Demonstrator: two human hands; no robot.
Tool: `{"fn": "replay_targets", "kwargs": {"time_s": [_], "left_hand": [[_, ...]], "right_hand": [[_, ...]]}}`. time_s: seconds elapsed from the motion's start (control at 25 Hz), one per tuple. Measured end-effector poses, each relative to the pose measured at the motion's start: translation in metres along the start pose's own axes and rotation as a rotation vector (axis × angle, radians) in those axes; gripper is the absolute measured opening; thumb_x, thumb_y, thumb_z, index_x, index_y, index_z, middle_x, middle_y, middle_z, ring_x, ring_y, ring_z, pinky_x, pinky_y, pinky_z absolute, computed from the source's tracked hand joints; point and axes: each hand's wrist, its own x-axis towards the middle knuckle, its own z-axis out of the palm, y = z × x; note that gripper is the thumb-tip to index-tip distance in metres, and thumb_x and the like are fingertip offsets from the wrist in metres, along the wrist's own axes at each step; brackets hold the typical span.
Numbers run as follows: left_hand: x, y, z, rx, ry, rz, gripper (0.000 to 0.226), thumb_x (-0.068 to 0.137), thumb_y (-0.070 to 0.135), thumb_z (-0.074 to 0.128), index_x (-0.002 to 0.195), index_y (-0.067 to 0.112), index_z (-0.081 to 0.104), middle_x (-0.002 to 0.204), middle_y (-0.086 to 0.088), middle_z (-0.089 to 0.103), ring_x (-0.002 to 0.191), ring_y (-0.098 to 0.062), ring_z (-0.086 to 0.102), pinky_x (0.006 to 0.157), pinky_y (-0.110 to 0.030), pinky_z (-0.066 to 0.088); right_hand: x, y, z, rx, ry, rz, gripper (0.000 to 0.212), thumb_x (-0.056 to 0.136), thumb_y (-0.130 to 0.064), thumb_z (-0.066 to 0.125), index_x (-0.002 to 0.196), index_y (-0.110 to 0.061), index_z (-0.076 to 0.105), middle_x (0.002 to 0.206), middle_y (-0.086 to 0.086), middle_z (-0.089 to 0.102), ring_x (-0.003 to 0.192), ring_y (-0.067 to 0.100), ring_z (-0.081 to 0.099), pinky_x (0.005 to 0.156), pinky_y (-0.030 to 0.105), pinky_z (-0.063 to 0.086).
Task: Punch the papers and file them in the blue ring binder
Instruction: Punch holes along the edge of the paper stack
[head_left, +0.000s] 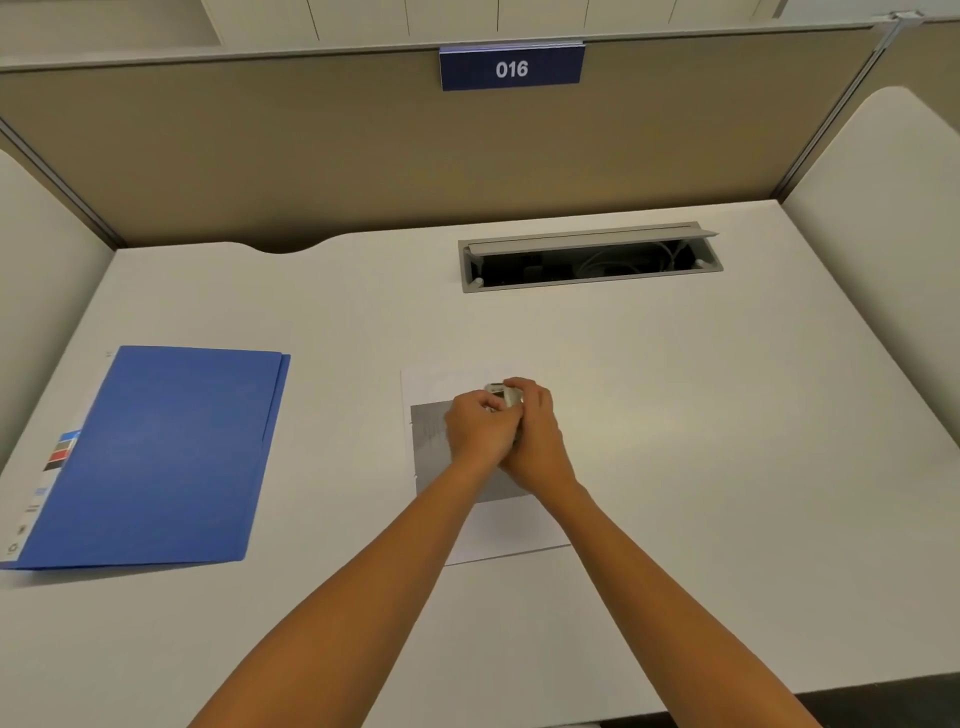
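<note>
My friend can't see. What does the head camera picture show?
Both hands, left hand and right hand, grip a small white hole punch over white paper sheets on a white desk. A closed blue ring binder lies to the left.

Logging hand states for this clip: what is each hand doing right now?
Left hand: curled round the small punch.
Right hand: curled round the same punch.

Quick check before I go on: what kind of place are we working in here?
Most likely a numbered office or study cubicle: a white desk walled by tan partitions, a blue "016" sign on the back panel, and an open cable hatch set into the desktop.
</note>
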Motion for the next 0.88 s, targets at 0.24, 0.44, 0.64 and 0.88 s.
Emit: {"fn": "replay_targets", "kwargs": {"time_s": [0.24,0.44,0.64,0.88], "left_hand": [[0.015,-0.004,0.009,-0.059,-0.066,0.085,0.026,0.076,0.036,0.078,0.092,0.018,0.068,0.105,0.005,0.068,0.104,-0.012,0.06,0.083,-0.026,0.048],[0.057,-0.043,-0.015,0.55,0.164,-0.038,0.084,0.069,0.045,0.081,0.137,0.016,0.041,0.152,-0.009,0.033,0.147,-0.029,0.014,0.119,-0.045,0.005],[0.064,-0.063,-0.02,0.569,0.148,-0.284,0.105,0.054,0.05,0.087,0.133,0.007,0.032,0.14,-0.014,0.032,0.132,-0.032,0.031,0.11,-0.045,0.032],[0.067,-0.062,-0.018,0.575,0.141,-0.322,0.1,0.056,0.045,0.087,0.13,0.004,0.033,0.134,-0.013,0.032,0.125,-0.029,0.033,0.1,-0.041,0.04]], "right_hand": [[0.026,0.037,-0.051,-0.128,0.151,0.036,0.063,0.073,-0.009,0.072,0.126,-0.02,0.04,0.128,0.004,0.04,0.098,0.017,0.052,0.08,0.031,0.051],[0.059,0.081,-0.114,-0.238,0.283,0.219,0.055,0.08,-0.008,0.067,0.127,-0.018,0.039,0.131,0.009,0.038,0.104,0.033,0.055,0.082,0.033,0.045],[0.069,0.12,-0.145,-0.303,0.327,0.236,0.054,0.082,-0.013,0.067,0.129,-0.019,0.04,0.135,0.006,0.035,0.111,0.031,0.055,0.091,0.036,0.047],[0.061,0.138,-0.151,-0.242,0.342,0.18,0.048,0.089,-0.019,0.062,0.132,-0.018,0.042,0.139,0.004,0.036,0.123,0.025,0.047,0.099,0.032,0.04]]}}
